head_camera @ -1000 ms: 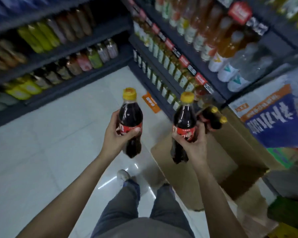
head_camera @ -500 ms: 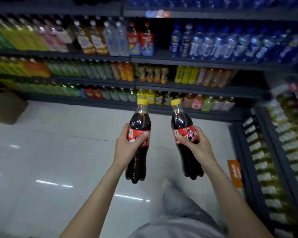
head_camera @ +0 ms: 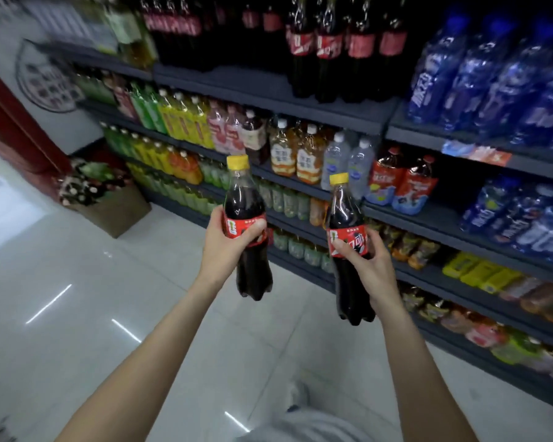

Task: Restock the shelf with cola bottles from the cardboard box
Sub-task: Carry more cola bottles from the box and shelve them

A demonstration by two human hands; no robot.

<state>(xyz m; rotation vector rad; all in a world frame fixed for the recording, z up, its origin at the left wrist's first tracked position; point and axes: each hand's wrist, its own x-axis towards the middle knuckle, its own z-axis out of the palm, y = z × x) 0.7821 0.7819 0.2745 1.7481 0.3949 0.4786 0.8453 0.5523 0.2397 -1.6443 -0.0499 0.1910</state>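
My left hand point(head_camera: 224, 244) grips a cola bottle point(head_camera: 248, 224) with a yellow cap and red label, held upright at its middle. My right hand point(head_camera: 366, 266) grips a second cola bottle point(head_camera: 348, 247) of the same kind, slightly lower and to the right. Both bottles are held out in front of a dark shelf unit point(head_camera: 428, 218) full of drinks. Large cola bottles point(head_camera: 329, 46) stand on the top shelf. The cardboard box the bottles came from is out of view.
A brown cardboard box point(head_camera: 115, 208) with a bundle on it stands on the floor by the shelf's left end. Blue water bottles point(head_camera: 492, 74) fill the upper right shelves. White tiled floor point(head_camera: 77, 298) lies left and below. A red door frame point(head_camera: 10, 122) stands at far left.
The view has swung and come closer to the drinks shelf, now looking higher up at it. Both hands keep their bottles, held out in much the same way.
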